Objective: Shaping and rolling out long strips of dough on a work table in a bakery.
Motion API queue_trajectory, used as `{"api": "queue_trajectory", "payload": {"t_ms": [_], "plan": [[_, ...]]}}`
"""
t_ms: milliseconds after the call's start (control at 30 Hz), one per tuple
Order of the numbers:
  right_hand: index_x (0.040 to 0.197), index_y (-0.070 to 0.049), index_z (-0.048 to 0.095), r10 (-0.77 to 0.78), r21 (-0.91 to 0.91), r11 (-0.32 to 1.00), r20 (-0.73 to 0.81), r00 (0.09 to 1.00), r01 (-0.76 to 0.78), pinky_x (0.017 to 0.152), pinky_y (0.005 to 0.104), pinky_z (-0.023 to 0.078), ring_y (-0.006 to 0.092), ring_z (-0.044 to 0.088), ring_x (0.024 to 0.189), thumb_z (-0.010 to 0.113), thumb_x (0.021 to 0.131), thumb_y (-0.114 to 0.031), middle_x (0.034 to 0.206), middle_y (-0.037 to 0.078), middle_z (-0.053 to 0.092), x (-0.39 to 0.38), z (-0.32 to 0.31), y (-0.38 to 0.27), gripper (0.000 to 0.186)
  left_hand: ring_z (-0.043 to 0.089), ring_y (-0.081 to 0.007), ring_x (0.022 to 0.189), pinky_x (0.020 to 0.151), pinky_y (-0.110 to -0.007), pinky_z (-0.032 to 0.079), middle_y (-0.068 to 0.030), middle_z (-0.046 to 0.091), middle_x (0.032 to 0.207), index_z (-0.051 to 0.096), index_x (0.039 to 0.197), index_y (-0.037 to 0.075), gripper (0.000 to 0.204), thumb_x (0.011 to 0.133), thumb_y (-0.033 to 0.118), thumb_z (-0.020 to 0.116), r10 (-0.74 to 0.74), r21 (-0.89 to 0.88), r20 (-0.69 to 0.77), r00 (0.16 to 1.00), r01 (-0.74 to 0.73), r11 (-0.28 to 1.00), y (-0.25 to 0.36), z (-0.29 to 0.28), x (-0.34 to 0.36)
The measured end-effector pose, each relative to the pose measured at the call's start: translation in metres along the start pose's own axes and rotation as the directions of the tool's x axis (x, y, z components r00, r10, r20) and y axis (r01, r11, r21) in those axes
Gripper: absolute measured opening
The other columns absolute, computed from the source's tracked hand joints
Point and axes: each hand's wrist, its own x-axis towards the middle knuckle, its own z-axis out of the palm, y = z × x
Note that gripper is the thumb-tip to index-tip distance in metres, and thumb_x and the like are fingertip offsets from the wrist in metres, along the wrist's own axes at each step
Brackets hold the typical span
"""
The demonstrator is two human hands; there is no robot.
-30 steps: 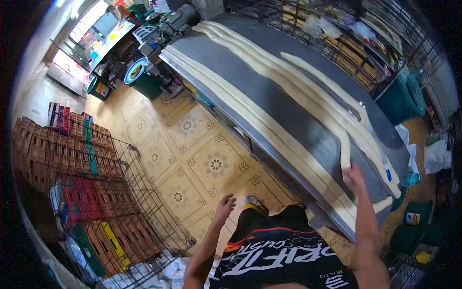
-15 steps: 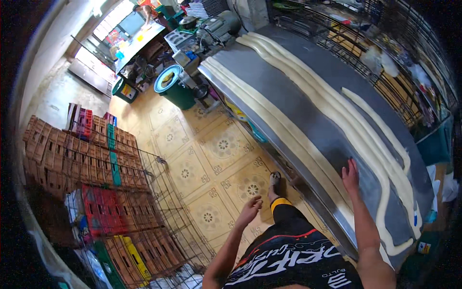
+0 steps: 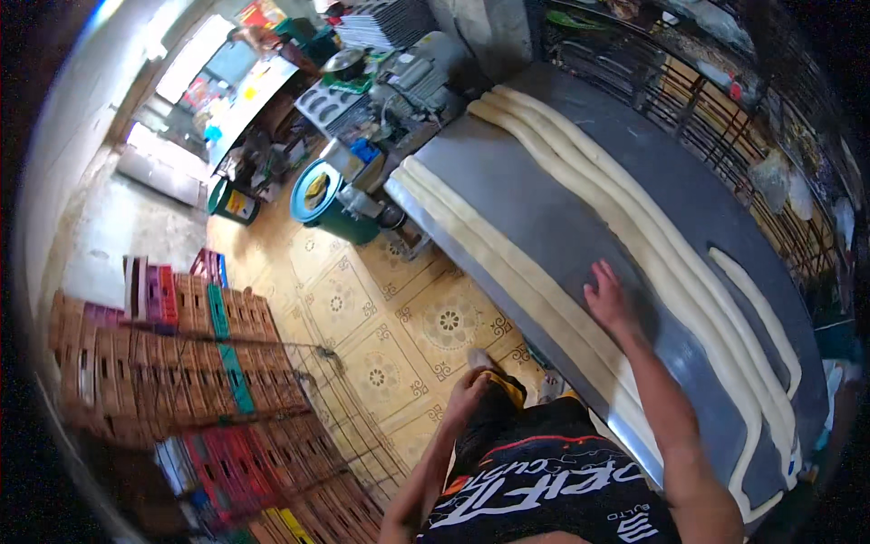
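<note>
My right hand (image 3: 611, 296) is open over the grey metal table (image 3: 535, 195), its fingers spread and nothing in them. It lies between two groups of long pale dough ropes. Nearest its wrist side, a pair of flattened dough ropes (image 3: 507, 258) runs along the table's near edge. Beyond the fingers, several thicker dough ropes (image 3: 648, 249) stretch the length of the table, and a shorter dough rope (image 3: 757, 313) curves at the far side. My left hand (image 3: 468, 392) hangs beside my leg, empty, with fingers loosely bent.
Stacked brown and coloured crates (image 3: 172, 363) and a wire rack (image 3: 353, 435) stand at left. A lidded green bin (image 3: 335, 213) sits by the table's far end, near a motor-driven machine (image 3: 421, 82). Wire shelving (image 3: 725, 136) borders the right. Another person (image 3: 258, 36) is at a distant table.
I have stepped forward along the table. My right hand has moved left in the picture, remaining over the metal between the dough ropes. My left hand has come closer to my leg.
</note>
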Motion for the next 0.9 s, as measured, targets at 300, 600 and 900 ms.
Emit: {"api": "queue_trajectory", "payload": {"t_ms": [300, 600, 900], "plan": [[0.151, 0.005, 0.052, 0.064, -0.01, 0.998, -0.233, 0.97, -0.068, 0.121, 0.0447, 0.043, 0.0416, 0.051, 0.145, 0.073, 0.089, -0.015, 0.159, 0.024, 0.052, 0.227, 0.066, -0.089, 0.068, 0.073, -0.025, 0.108, 0.092, -0.033, 0.058, -0.0148, 0.07, 0.134, 0.056, 0.149, -0.001, 0.049, 0.107, 0.021, 0.067, 0.508, -0.276, 0.222, 0.832, -0.446, 0.851, 0.254, -0.069, 0.338], [0.152, -0.002, 0.05, 0.2, -0.375, 0.878, -0.278, 0.94, -0.298, 0.115, 0.0493, 0.044, 0.0415, 0.054, 0.136, 0.076, 0.085, -0.018, 0.153, 0.019, 0.054, 0.343, 0.114, -0.077, 0.074, 0.069, -0.027, 0.091, 0.084, -0.035, 0.056, -0.0145, 0.076, 0.114, 0.056, 0.147, -0.003, 0.065, 0.096, 0.03, 0.079, 0.486, 0.019, 0.109, 0.867, -0.49, 0.871, 0.498, -0.015, 0.648], [0.147, -0.011, 0.054, 0.294, -0.443, 0.777, -0.374, 0.88, -0.447, 0.101, 0.0503, 0.046, 0.0381, 0.058, 0.12, 0.078, 0.079, -0.02, 0.141, 0.012, 0.058, 0.354, 0.122, -0.072, 0.072, 0.066, -0.026, 0.083, 0.076, -0.04, 0.056, -0.0121, 0.074, 0.106, 0.062, 0.125, -0.002, 0.053, 0.087, 0.025, 0.086, 0.483, 0.346, 0.136, 0.865, -0.498, 0.795, 0.557, 0.007, 0.632]]}}
